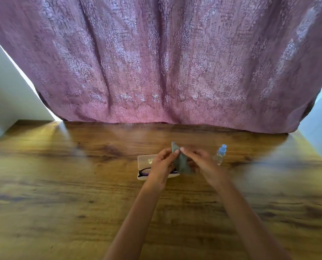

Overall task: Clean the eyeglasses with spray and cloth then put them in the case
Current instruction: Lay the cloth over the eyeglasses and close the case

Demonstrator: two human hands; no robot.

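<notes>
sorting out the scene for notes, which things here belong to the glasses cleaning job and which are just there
Part of the job:
grey cleaning cloth, pinched by both hands
dark-framed eyeglasses, lying in the case
open beige glasses case
clear spray bottle with blue cap

Just there:
purple patterned curtain
wooden table

Both hands, L (161, 164) & R (200, 162), pinch grey cloth (180, 160) above open case (147, 160) w/ glasses (144, 171); spray bottle (220, 154) just right.

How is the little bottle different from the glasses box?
The spray bottle stands upright; the case lies flat. The spray bottle is see-through with a blue cap and closed; the case is pale beige and open, with dark eyeglasses inside. Both rest on the wooden table.
</notes>
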